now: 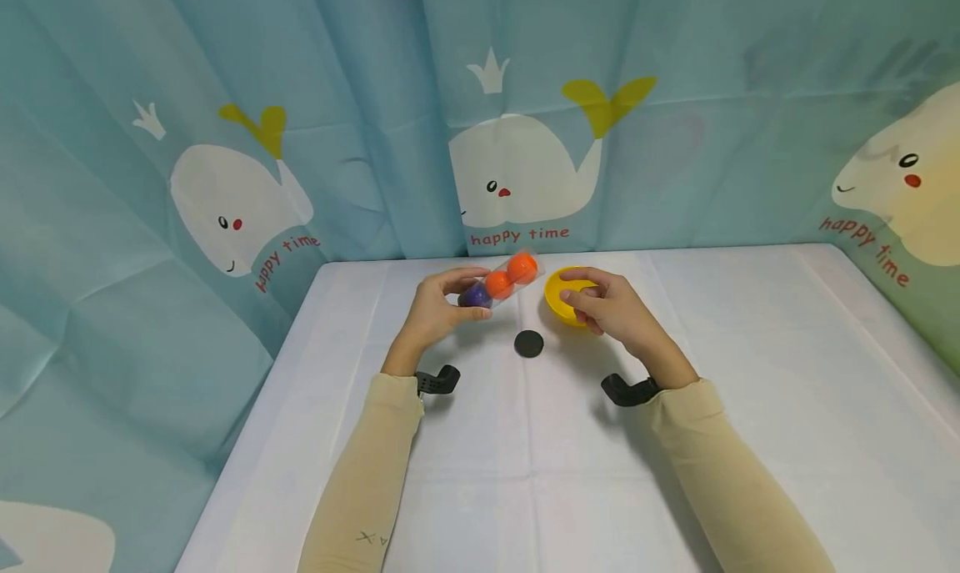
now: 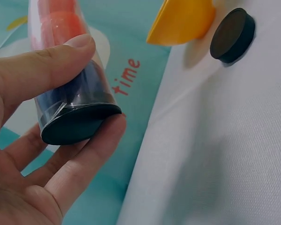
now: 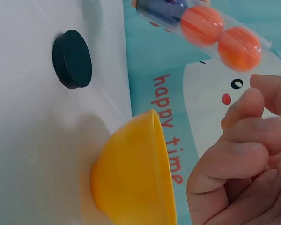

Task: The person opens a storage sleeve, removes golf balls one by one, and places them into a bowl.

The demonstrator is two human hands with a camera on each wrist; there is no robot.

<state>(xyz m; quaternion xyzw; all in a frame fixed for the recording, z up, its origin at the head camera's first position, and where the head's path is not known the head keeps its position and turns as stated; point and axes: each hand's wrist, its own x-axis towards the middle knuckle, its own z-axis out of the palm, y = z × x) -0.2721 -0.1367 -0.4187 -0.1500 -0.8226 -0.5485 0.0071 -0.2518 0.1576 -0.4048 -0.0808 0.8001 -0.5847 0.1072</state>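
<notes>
My left hand point(image 1: 437, 308) holds a clear plastic tube point(image 2: 89, 89) between thumb and fingers. Its lower end has a black cap point(image 2: 79, 124). Inside sit a dark purple-blue ball point(image 1: 476, 295) nearest that cap and two orange balls point(image 3: 220, 40) beyond it. The tube tilts up to the right, and no cap shows on its upper end. Over a yellow bowl point(image 3: 131, 173) hovers my right hand point(image 1: 611, 304), fingers loosely bent, with nothing visible in its grasp. A round black lid point(image 1: 528, 344) lies on the table between the hands.
A white cloth covers the table point(image 1: 480, 490). Behind it and at the left hangs a blue curtain point(image 1: 390, 139) printed with whales. Each wrist wears a black camera mount, the left point(image 1: 438, 379) and the right point(image 1: 628, 390).
</notes>
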